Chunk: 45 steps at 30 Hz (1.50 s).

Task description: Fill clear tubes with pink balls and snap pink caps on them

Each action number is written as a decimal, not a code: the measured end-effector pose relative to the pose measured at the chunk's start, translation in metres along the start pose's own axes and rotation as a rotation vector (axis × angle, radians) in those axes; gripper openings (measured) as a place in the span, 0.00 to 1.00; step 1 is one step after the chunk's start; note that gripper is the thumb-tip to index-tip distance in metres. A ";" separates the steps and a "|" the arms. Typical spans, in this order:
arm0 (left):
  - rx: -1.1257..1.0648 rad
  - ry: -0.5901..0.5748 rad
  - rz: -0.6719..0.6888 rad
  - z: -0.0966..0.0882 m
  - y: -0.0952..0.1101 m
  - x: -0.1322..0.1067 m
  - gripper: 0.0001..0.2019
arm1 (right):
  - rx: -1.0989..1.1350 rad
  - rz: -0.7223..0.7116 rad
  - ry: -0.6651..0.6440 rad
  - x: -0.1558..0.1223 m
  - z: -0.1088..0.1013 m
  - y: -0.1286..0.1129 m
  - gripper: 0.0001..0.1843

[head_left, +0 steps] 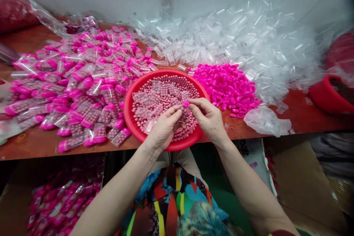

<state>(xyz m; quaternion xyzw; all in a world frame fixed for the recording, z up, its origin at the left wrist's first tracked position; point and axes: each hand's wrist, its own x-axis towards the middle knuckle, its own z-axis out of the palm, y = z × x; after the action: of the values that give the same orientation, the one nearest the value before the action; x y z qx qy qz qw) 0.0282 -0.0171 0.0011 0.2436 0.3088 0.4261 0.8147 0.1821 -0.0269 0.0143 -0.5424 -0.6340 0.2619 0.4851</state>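
Note:
A red round basin (132, 121) sits at the table's front edge, filled with small pink beads (171, 88) and a few clear empty tubes (141, 97). Both hands work over it. My left hand (164, 127) is closed in a pinch around a clear tube held between the hands. My right hand (208, 118) pinches a bright pink cap (186, 103) at the tube's end. The tube itself is mostly hidden by my fingers.
Many filled, pink-capped tubes (83, 84) are heaped on the left of the brown table (276, 114). Loose pink caps (226, 84) lie right of the basin, clear empty tubes (235, 40) behind them. A red container (323, 96) stands far right. A box of filled tubes (58, 199) sits below.

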 end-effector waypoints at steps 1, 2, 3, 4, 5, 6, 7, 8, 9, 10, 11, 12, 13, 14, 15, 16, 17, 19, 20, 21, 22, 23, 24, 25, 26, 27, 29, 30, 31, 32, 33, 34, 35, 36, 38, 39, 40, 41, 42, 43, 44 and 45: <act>-0.008 0.007 0.003 0.000 -0.001 0.000 0.11 | -0.021 -0.015 0.020 -0.001 0.001 -0.001 0.08; -0.014 0.012 -0.001 0.000 -0.002 0.000 0.11 | -0.041 -0.030 0.032 -0.001 0.002 -0.002 0.08; -0.018 0.016 -0.011 0.000 -0.003 0.000 0.12 | -0.057 -0.049 0.039 -0.001 0.004 -0.002 0.08; -0.021 0.018 -0.026 0.000 -0.004 0.000 0.12 | -0.067 -0.070 0.041 -0.001 0.005 -0.003 0.08; -0.026 0.019 -0.040 0.000 -0.004 0.000 0.13 | -0.070 -0.091 0.042 0.000 0.005 -0.003 0.08; -0.032 0.019 -0.049 0.001 -0.004 0.000 0.13 | -0.071 -0.113 0.044 0.000 0.006 -0.003 0.08; -0.037 0.022 -0.051 0.001 -0.003 -0.001 0.13 | -0.073 -0.133 0.046 0.000 0.006 -0.004 0.08; -0.041 0.027 -0.047 0.001 -0.003 -0.001 0.13 | -0.079 -0.145 0.046 0.000 0.006 -0.004 0.08; -0.042 0.032 -0.042 0.001 -0.002 -0.002 0.13 | -0.087 -0.151 0.047 -0.001 0.006 -0.005 0.08; -0.039 0.035 -0.039 0.001 -0.002 -0.002 0.13 | -0.095 -0.151 0.053 -0.002 0.006 -0.005 0.08; -0.032 0.035 -0.041 0.002 -0.001 -0.002 0.13 | -0.103 -0.148 0.060 -0.003 0.006 -0.006 0.09; -0.025 0.033 -0.045 0.002 -0.001 -0.003 0.14 | -0.111 -0.143 0.066 -0.005 0.006 -0.007 0.09; -0.022 0.029 -0.049 0.001 -0.002 -0.003 0.14 | -0.118 -0.136 0.071 -0.006 0.007 -0.007 0.09; -0.022 0.025 -0.049 0.001 -0.002 -0.003 0.15 | -0.124 -0.130 0.076 -0.008 0.007 -0.008 0.09; -0.024 0.026 -0.044 0.000 -0.003 -0.003 0.15 | -0.127 -0.126 0.081 -0.009 0.008 -0.009 0.09; -0.027 0.032 -0.037 0.000 -0.003 -0.003 0.15 | -0.129 -0.122 0.093 -0.010 0.009 -0.009 0.08; -0.031 0.043 -0.027 -0.001 -0.004 -0.002 0.15 | -0.130 -0.118 0.112 -0.011 0.009 -0.010 0.08; -0.042 0.067 -0.014 -0.002 -0.004 -0.002 0.14 | -0.132 -0.110 0.168 -0.013 0.011 -0.011 0.09; -0.047 0.073 -0.013 -0.002 -0.004 -0.002 0.13 | -0.134 -0.105 0.186 -0.014 0.012 -0.011 0.09; -0.049 0.069 -0.014 -0.002 -0.005 -0.002 0.13 | -0.137 -0.100 0.191 -0.014 0.013 -0.012 0.09; -0.049 0.059 -0.015 -0.003 -0.005 -0.002 0.13 | -0.139 -0.098 0.184 -0.015 0.014 -0.012 0.09; -0.046 0.048 -0.013 -0.003 -0.005 -0.002 0.12 | -0.142 -0.096 0.168 -0.016 0.014 -0.012 0.08; -0.045 0.040 -0.011 -0.003 -0.005 -0.002 0.12 | -0.145 -0.093 0.152 -0.017 0.015 -0.013 0.09; -0.043 0.037 -0.008 -0.003 -0.005 -0.002 0.11 | -0.149 -0.088 0.143 -0.017 0.016 -0.013 0.09; -0.042 0.038 -0.007 -0.004 -0.006 -0.002 0.11 | -0.154 -0.084 0.143 -0.018 0.017 -0.013 0.08; -0.041 0.042 -0.007 -0.004 -0.006 -0.003 0.10 | -0.159 -0.081 0.148 -0.018 0.018 -0.013 0.09; -0.035 0.051 -0.009 -0.003 -0.006 -0.003 0.09 | -0.167 -0.081 0.155 -0.019 0.019 -0.012 0.09; -0.032 0.052 -0.009 -0.003 -0.006 -0.004 0.09 | -0.169 -0.083 0.154 -0.019 0.019 -0.011 0.08; -0.030 0.053 -0.007 -0.003 -0.006 -0.004 0.09 | -0.171 -0.086 0.149 -0.019 0.020 -0.011 0.08; -0.031 0.054 -0.005 -0.003 -0.007 -0.004 0.09 | -0.176 -0.089 0.141 -0.020 0.021 -0.010 0.09; -0.031 0.055 -0.001 -0.003 -0.007 -0.004 0.09 | -0.184 -0.095 0.133 -0.020 0.022 -0.009 0.09; -0.029 0.060 0.010 -0.003 -0.008 -0.004 0.09 | -0.197 -0.108 0.126 -0.021 0.023 -0.008 0.09; -0.026 0.070 0.029 -0.003 -0.009 -0.004 0.09 | -0.216 -0.129 0.120 -0.023 0.025 -0.007 0.10; -0.017 0.083 0.054 -0.004 -0.011 -0.003 0.10 | -0.239 -0.159 0.110 -0.025 0.026 -0.006 0.10; 0.020 0.113 0.111 -0.005 -0.015 -0.003 0.10 | -0.285 -0.231 0.092 -0.028 0.028 -0.005 0.11; 0.047 0.125 0.138 -0.006 -0.016 -0.003 0.10 | -0.303 -0.267 0.087 -0.028 0.027 -0.004 0.12; 0.074 0.129 0.158 -0.007 -0.017 -0.004 0.10 | -0.315 -0.295 0.078 -0.028 0.025 -0.005 0.12; 0.096 0.120 0.168 -0.007 -0.017 -0.004 0.10 | -0.318 -0.313 0.065 -0.027 0.022 -0.005 0.12; 0.109 0.104 0.165 -0.007 -0.016 -0.005 0.10 | -0.308 -0.320 0.038 -0.025 0.018 -0.006 0.11; 0.115 0.080 0.145 -0.007 -0.014 -0.006 0.10 | -0.286 -0.313 -0.001 -0.022 0.014 -0.008 0.11; 0.119 0.051 0.112 -0.006 -0.012 -0.007 0.11 | -0.249 -0.284 -0.034 -0.017 0.010 -0.009 0.12; 0.126 0.016 0.071 -0.006 -0.010 -0.009 0.11 | -0.189 -0.229 -0.050 -0.012 0.006 -0.010 0.15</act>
<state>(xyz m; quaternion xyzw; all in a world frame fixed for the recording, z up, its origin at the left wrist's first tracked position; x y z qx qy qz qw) 0.0256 -0.0288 -0.0072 0.3018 0.3327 0.4362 0.7797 0.1711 -0.0402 0.0168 -0.5030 -0.7255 0.1573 0.4426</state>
